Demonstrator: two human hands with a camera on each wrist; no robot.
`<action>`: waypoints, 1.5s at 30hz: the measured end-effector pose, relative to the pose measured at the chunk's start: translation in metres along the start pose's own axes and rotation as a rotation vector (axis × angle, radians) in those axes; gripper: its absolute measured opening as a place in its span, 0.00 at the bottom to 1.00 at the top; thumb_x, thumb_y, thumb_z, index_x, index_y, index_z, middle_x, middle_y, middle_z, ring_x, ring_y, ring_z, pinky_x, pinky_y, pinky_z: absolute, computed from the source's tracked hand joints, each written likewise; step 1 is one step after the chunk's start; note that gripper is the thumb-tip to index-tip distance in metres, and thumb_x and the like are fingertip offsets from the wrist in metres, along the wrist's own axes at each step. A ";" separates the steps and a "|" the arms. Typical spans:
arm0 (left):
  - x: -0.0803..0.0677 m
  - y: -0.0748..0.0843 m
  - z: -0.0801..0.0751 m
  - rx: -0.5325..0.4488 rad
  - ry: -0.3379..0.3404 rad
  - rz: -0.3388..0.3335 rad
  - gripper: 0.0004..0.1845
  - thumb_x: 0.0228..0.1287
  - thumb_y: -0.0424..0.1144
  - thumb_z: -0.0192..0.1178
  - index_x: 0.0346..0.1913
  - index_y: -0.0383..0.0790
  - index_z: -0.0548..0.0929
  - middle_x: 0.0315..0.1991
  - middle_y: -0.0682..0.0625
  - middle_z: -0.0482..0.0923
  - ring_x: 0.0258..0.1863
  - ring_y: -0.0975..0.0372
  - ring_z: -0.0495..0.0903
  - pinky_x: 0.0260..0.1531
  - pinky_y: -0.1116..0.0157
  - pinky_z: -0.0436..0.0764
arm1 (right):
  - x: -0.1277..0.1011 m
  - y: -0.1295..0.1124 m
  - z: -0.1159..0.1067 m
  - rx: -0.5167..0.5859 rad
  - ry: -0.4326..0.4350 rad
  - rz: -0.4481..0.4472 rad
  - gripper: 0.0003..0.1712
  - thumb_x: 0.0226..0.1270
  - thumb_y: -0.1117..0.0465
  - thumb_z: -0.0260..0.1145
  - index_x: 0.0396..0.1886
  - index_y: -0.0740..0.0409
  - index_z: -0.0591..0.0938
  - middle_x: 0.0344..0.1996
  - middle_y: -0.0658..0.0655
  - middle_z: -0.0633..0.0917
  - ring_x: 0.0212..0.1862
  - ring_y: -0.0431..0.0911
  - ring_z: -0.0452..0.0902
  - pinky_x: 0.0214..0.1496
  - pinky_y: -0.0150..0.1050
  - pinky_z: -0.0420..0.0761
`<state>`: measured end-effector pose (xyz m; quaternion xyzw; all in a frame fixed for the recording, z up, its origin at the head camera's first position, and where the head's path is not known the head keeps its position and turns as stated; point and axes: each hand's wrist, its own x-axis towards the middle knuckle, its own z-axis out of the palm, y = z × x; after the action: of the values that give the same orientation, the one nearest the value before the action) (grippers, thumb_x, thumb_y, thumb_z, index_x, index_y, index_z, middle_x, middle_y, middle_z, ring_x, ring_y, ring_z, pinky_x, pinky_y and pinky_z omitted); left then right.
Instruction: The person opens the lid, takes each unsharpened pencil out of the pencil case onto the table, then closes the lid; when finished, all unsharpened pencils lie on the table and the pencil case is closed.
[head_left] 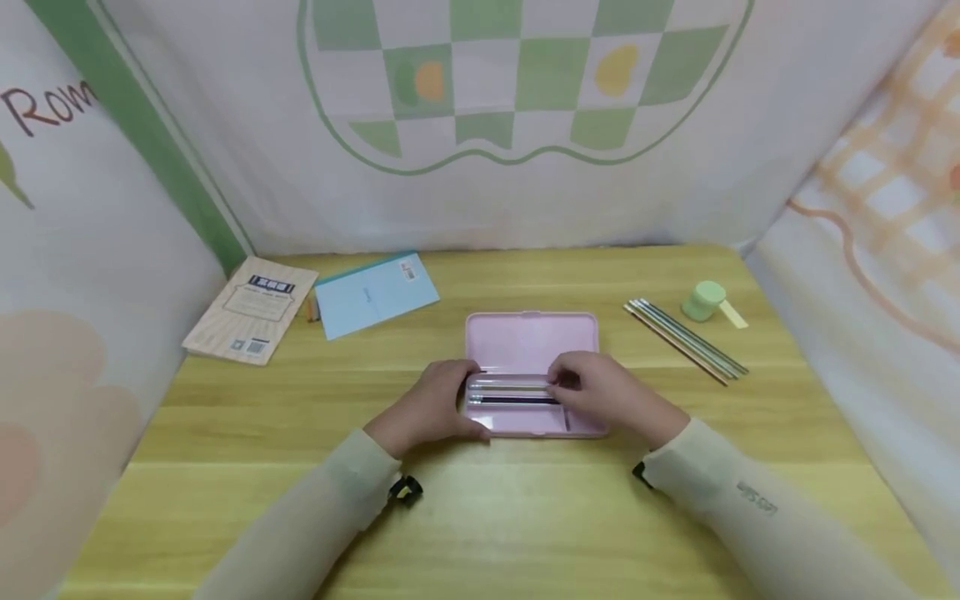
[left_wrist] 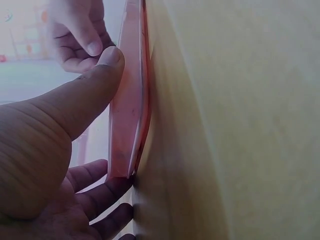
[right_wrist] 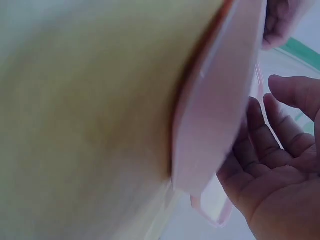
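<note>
A pink pencil case (head_left: 517,342) lies on the table with its lid folded back. In its tray are a dark pencil (head_left: 513,400) and a yellowish pencil (head_left: 510,387), side by side, erasers to the left. My left hand (head_left: 435,400) grips the case's left end; the left wrist view shows the thumb (left_wrist: 107,62) against the front wall and fingers around the corner. My right hand (head_left: 600,387) reaches over the tray's right part, at the pencils' right ends. In the right wrist view its fingers (right_wrist: 262,135) are loosely bent, the thumb apart from them.
Several pencils (head_left: 686,342) lie at the right, beside a light green round object (head_left: 702,302) with a pale strip. A blue notebook (head_left: 375,296) and a beige notebook (head_left: 255,312) lie at the back left. Patterned cloth walls (head_left: 487,204) stand behind and at both sides.
</note>
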<state>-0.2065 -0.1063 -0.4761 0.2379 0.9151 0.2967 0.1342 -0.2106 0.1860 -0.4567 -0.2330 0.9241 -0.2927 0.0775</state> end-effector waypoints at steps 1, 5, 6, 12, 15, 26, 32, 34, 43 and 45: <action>-0.001 0.000 0.000 0.001 0.000 -0.003 0.51 0.42 0.58 0.85 0.67 0.40 0.73 0.61 0.50 0.77 0.67 0.53 0.68 0.73 0.55 0.63 | 0.000 -0.001 0.002 -0.004 -0.005 0.005 0.03 0.68 0.60 0.73 0.38 0.52 0.87 0.36 0.46 0.86 0.42 0.43 0.81 0.50 0.48 0.83; -0.002 0.001 0.000 0.006 0.002 -0.011 0.52 0.41 0.59 0.85 0.68 0.40 0.73 0.62 0.50 0.77 0.67 0.53 0.68 0.73 0.55 0.63 | -0.002 -0.005 0.006 -0.018 -0.005 0.025 0.04 0.68 0.59 0.74 0.40 0.51 0.88 0.37 0.47 0.87 0.44 0.44 0.82 0.54 0.51 0.83; -0.002 0.001 0.000 0.003 0.000 -0.010 0.52 0.42 0.59 0.85 0.68 0.40 0.73 0.62 0.50 0.77 0.67 0.53 0.68 0.74 0.55 0.63 | -0.002 -0.005 0.007 -0.020 -0.002 0.030 0.04 0.68 0.59 0.74 0.40 0.51 0.88 0.37 0.46 0.87 0.44 0.44 0.82 0.54 0.51 0.83; -0.002 0.002 0.002 0.001 -0.011 -0.014 0.54 0.43 0.60 0.84 0.71 0.39 0.71 0.67 0.48 0.74 0.70 0.52 0.66 0.74 0.55 0.63 | -0.005 -0.006 0.006 0.014 -0.030 0.058 0.04 0.68 0.61 0.73 0.41 0.52 0.88 0.36 0.46 0.86 0.41 0.42 0.81 0.50 0.46 0.84; -0.002 0.003 0.001 0.002 -0.009 -0.015 0.55 0.44 0.60 0.84 0.72 0.39 0.70 0.69 0.47 0.73 0.71 0.51 0.65 0.74 0.55 0.63 | -0.004 -0.006 0.006 0.022 -0.040 0.064 0.05 0.68 0.61 0.74 0.42 0.52 0.88 0.36 0.45 0.86 0.41 0.41 0.81 0.50 0.45 0.84; -0.003 0.007 0.000 -0.004 -0.013 -0.031 0.55 0.44 0.59 0.84 0.72 0.39 0.70 0.69 0.47 0.73 0.71 0.51 0.65 0.75 0.54 0.62 | -0.003 -0.004 0.008 0.023 -0.136 0.061 0.08 0.67 0.63 0.74 0.44 0.52 0.87 0.37 0.46 0.86 0.41 0.41 0.79 0.51 0.46 0.83; -0.004 0.009 0.000 -0.015 -0.017 -0.039 0.56 0.44 0.59 0.84 0.74 0.39 0.69 0.72 0.46 0.71 0.73 0.50 0.63 0.75 0.53 0.60 | -0.003 -0.004 0.006 0.031 -0.122 0.045 0.07 0.66 0.64 0.74 0.41 0.49 0.87 0.37 0.45 0.86 0.40 0.42 0.78 0.49 0.45 0.82; -0.005 0.008 0.000 -0.017 -0.019 -0.044 0.56 0.45 0.59 0.84 0.75 0.39 0.68 0.72 0.46 0.70 0.74 0.50 0.62 0.76 0.54 0.60 | -0.003 -0.003 0.005 0.028 -0.115 0.036 0.07 0.65 0.65 0.74 0.40 0.49 0.87 0.36 0.45 0.86 0.40 0.42 0.78 0.48 0.44 0.81; -0.004 0.007 0.002 -0.012 -0.020 -0.051 0.56 0.45 0.58 0.84 0.75 0.39 0.68 0.73 0.46 0.69 0.74 0.51 0.61 0.76 0.54 0.60 | -0.002 0.000 0.005 0.035 -0.116 0.019 0.07 0.64 0.65 0.74 0.39 0.50 0.86 0.34 0.45 0.85 0.37 0.41 0.77 0.43 0.40 0.81; -0.004 0.006 0.003 -0.016 -0.020 -0.049 0.56 0.45 0.58 0.83 0.75 0.40 0.68 0.72 0.47 0.69 0.74 0.51 0.61 0.76 0.54 0.61 | -0.003 0.001 0.005 0.047 -0.121 0.025 0.06 0.65 0.65 0.73 0.39 0.50 0.86 0.33 0.45 0.84 0.36 0.41 0.77 0.42 0.40 0.81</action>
<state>-0.1995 -0.1026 -0.4741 0.2174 0.9169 0.2980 0.1524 -0.2068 0.1852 -0.4615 -0.2366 0.9136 -0.2987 0.1422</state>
